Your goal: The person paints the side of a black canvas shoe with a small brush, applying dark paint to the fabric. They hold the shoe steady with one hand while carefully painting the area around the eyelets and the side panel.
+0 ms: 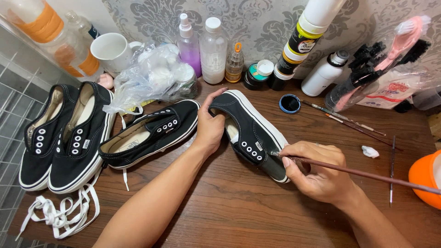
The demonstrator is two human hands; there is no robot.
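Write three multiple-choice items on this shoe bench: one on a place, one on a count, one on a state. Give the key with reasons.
1. Where does the open black pot stand?
A. behind the held shoe
B. inside the white mug
C. on the floor grid

2. How many black shoes are on the table?
A. two
B. four
C. six

3. What state is the held shoe in?
A. laced tight
B. unlaced, eyelets empty
C. wrapped in plastic

Key:
1 A, the pot sits on the wood just beyond the shoe.
2 B, a pair at left, one in the middle, one held.
3 B, the left hand steadies it, the right hand holds a brush, and loose white laces lie apart.
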